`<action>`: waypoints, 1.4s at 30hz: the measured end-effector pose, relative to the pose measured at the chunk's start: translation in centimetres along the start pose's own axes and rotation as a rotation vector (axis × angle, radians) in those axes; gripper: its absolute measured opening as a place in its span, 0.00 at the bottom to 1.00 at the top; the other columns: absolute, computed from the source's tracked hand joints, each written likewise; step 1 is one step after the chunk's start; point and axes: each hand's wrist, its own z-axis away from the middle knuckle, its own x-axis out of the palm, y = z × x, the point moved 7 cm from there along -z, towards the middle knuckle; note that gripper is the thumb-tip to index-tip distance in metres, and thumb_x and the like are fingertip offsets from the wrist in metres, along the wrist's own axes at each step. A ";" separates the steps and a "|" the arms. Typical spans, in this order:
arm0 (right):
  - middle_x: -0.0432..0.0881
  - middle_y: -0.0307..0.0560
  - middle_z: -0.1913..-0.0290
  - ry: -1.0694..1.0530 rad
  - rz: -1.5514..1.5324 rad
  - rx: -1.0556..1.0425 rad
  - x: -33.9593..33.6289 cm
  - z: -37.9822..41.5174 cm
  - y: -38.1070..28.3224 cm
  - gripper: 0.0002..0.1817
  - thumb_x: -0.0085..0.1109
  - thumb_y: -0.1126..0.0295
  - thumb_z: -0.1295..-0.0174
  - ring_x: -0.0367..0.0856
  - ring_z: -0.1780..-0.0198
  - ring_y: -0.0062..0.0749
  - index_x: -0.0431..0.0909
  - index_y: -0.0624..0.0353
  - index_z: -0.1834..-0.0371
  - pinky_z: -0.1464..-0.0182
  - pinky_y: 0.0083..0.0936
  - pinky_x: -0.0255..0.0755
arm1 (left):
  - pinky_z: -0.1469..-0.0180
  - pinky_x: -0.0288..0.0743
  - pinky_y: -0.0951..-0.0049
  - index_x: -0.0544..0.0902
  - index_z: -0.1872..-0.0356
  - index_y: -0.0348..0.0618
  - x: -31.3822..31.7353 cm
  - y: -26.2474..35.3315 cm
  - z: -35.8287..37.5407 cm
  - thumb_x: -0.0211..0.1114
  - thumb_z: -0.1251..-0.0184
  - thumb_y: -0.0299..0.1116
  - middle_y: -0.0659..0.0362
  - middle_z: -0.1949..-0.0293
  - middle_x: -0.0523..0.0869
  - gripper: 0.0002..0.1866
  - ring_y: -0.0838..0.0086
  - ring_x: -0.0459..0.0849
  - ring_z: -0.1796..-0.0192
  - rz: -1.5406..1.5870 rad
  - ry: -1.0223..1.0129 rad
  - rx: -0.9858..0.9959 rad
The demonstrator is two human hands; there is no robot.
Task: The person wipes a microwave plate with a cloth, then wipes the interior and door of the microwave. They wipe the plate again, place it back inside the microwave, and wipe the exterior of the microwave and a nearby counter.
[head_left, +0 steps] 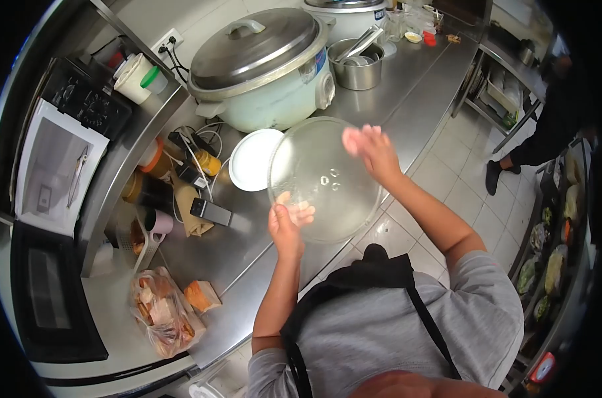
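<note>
A round, clear glass microwave turntable plate is held up over the front edge of the steel counter. My left hand grips its lower left rim, thumb on the near side and fingers showing through the glass. At the plate's upper right rim is my right hand, slightly blurred, its fingers stretched out and overlapping the glass. Just left of the plate, a white round lid or dish lies near the large rice cooker.
A microwave stands with its door swung wide at the left. Bagged bread and a loose bread piece lie on the counter. Behind is a steel pot with utensils. Another person stands at the right.
</note>
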 end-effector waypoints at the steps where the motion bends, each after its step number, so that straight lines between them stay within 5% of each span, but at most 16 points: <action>1: 0.76 0.42 0.59 0.109 -0.021 -0.054 -0.4 -1.7 -1.0 0.15 0.52 0.70 0.52 0.71 0.57 0.42 0.75 0.47 0.58 0.59 0.37 0.67 | 0.73 0.75 0.75 0.66 0.50 0.38 0.5 -0.8 0.1 0.39 0.31 0.46 0.49 0.68 0.79 0.21 0.67 0.81 0.71 -0.016 -0.038 -0.027; 2: 0.77 0.42 0.61 0.222 -0.041 -0.110 -0.8 -3.5 -3.1 0.15 0.53 0.70 0.52 0.71 0.57 0.42 0.75 0.48 0.59 0.59 0.37 0.66 | 0.73 0.75 0.75 0.66 0.50 0.38 1.2 -1.3 0.1 0.39 0.31 0.46 0.48 0.67 0.79 0.21 0.67 0.82 0.70 -0.029 -0.078 -0.051; 6: 0.77 0.40 0.60 -0.127 -0.375 -0.322 0.9 1.0 -14.1 0.13 0.52 0.69 0.52 0.71 0.58 0.42 0.77 0.48 0.61 0.59 0.35 0.66 | 0.73 0.75 0.75 0.66 0.51 0.37 1.5 -2.6 -0.7 0.37 0.31 0.43 0.50 0.70 0.80 0.20 0.69 0.81 0.72 -0.045 -0.006 0.147; 9: 0.76 0.39 0.59 -0.008 -0.327 -0.566 0.8 1.5 -13.2 0.13 0.53 0.68 0.52 0.71 0.57 0.43 0.77 0.49 0.61 0.59 0.36 0.65 | 0.73 0.75 0.76 0.67 0.51 0.35 1.4 -1.4 -0.1 0.37 0.31 0.41 0.50 0.71 0.80 0.20 0.70 0.81 0.73 -0.082 -0.018 0.093; 12: 0.74 0.40 0.55 0.013 -0.148 -0.035 2.1 -4.1 -5.3 0.15 0.52 0.72 0.55 0.70 0.52 0.45 0.77 0.49 0.61 0.57 0.37 0.65 | 0.73 0.75 0.75 0.67 0.51 0.37 1.5 -1.0 1.0 0.37 0.31 0.42 0.51 0.72 0.80 0.20 0.70 0.81 0.73 -0.070 -0.040 -0.055; 15: 0.74 0.41 0.54 0.127 -0.186 -0.089 2.3 -2.6 -8.0 0.16 0.53 0.73 0.55 0.68 0.49 0.46 0.76 0.50 0.60 0.57 0.37 0.64 | 0.73 0.75 0.75 0.67 0.52 0.38 1.3 -1.0 0.5 0.37 0.31 0.43 0.51 0.73 0.79 0.20 0.69 0.81 0.74 -0.059 -0.015 -0.031; 19: 0.74 0.42 0.56 -0.077 -0.471 -0.333 0.6 5.7 -14.2 0.16 0.55 0.72 0.57 0.72 0.54 0.43 0.77 0.46 0.62 0.64 0.35 0.67 | 0.72 0.75 0.76 0.67 0.51 0.36 -1.4 -1.2 -1.6 0.39 0.31 0.43 0.49 0.71 0.79 0.20 0.67 0.81 0.73 0.035 0.183 0.192; 22: 0.72 0.43 0.55 -0.332 -0.427 -0.554 3.3 9.5 -10.2 0.16 0.54 0.69 0.55 0.72 0.55 0.42 0.75 0.43 0.60 0.65 0.33 0.70 | 0.74 0.75 0.75 0.67 0.51 0.38 -1.5 1.0 -0.7 0.40 0.32 0.46 0.51 0.71 0.79 0.21 0.66 0.81 0.74 0.000 0.118 0.072; 24: 0.73 0.42 0.55 -0.280 -0.443 -0.497 4.1 6.4 -5.2 0.15 0.54 0.71 0.55 0.71 0.54 0.43 0.76 0.43 0.61 0.62 0.32 0.68 | 0.74 0.75 0.75 0.66 0.51 0.38 -1.6 1.3 -0.7 0.40 0.32 0.47 0.51 0.71 0.79 0.22 0.66 0.81 0.73 -0.010 0.111 0.071; 26: 0.73 0.42 0.55 -0.054 -0.225 -0.074 3.3 2.6 -0.3 0.13 0.53 0.72 0.56 0.70 0.53 0.43 0.76 0.45 0.64 0.60 0.34 0.66 | 0.74 0.75 0.74 0.66 0.51 0.38 -1.1 1.5 -0.9 0.40 0.32 0.47 0.50 0.71 0.79 0.21 0.66 0.81 0.72 -0.013 0.089 0.060; 28: 0.73 0.43 0.54 0.151 -0.059 0.088 2.3 -0.5 -1.4 0.13 0.53 0.73 0.57 0.69 0.54 0.42 0.76 0.47 0.65 0.58 0.36 0.64 | 0.74 0.75 0.74 0.66 0.51 0.38 -0.5 0.6 -1.0 0.40 0.32 0.46 0.50 0.71 0.79 0.21 0.66 0.81 0.73 -0.005 0.069 0.033; 33: 0.72 0.46 0.54 -0.143 -0.291 -0.322 2.8 6.7 -13.2 0.16 0.54 0.70 0.57 0.70 0.51 0.41 0.75 0.44 0.62 0.63 0.37 0.66 | 0.74 0.76 0.73 0.66 0.51 0.39 -1.0 -0.4 -2.1 0.40 0.32 0.47 0.50 0.71 0.79 0.21 0.65 0.81 0.74 0.030 0.120 0.078; 36: 0.72 0.44 0.54 -0.174 -0.478 -0.536 0.2 10.3 -12.0 0.15 0.54 0.68 0.56 0.70 0.51 0.41 0.75 0.39 0.62 0.67 0.34 0.68 | 0.74 0.77 0.73 0.66 0.51 0.37 -2.1 0.7 -1.7 0.40 0.32 0.47 0.50 0.72 0.79 0.22 0.65 0.81 0.74 0.058 0.134 0.084; 38: 0.73 0.42 0.55 -0.806 -0.386 -0.320 3.6 9.5 -7.2 0.16 0.55 0.69 0.56 0.70 0.50 0.40 0.76 0.36 0.62 0.68 0.33 0.69 | 0.74 0.76 0.73 0.65 0.50 0.35 -2.2 1.3 -1.4 0.40 0.32 0.45 0.50 0.71 0.79 0.22 0.64 0.81 0.73 0.056 0.128 0.099; 40: 0.74 0.38 0.57 -0.171 -0.152 -0.408 3.6 6.8 -1.9 0.14 0.55 0.70 0.56 0.70 0.53 0.39 0.77 0.40 0.64 0.64 0.34 0.68 | 0.73 0.76 0.72 0.65 0.50 0.35 -1.7 2.1 -1.3 0.40 0.32 0.45 0.50 0.72 0.79 0.22 0.64 0.81 0.73 0.042 0.078 0.124; 42: 0.74 0.37 0.58 0.068 -0.142 -0.054 0.2 0.6 0.1 0.13 0.55 0.71 0.57 0.69 0.55 0.40 0.78 0.43 0.66 0.59 0.37 0.66 | 0.73 0.76 0.72 0.65 0.50 0.35 -1.0 1.7 -0.7 0.40 0.32 0.45 0.50 0.72 0.79 0.22 0.64 0.81 0.73 0.025 0.033 0.099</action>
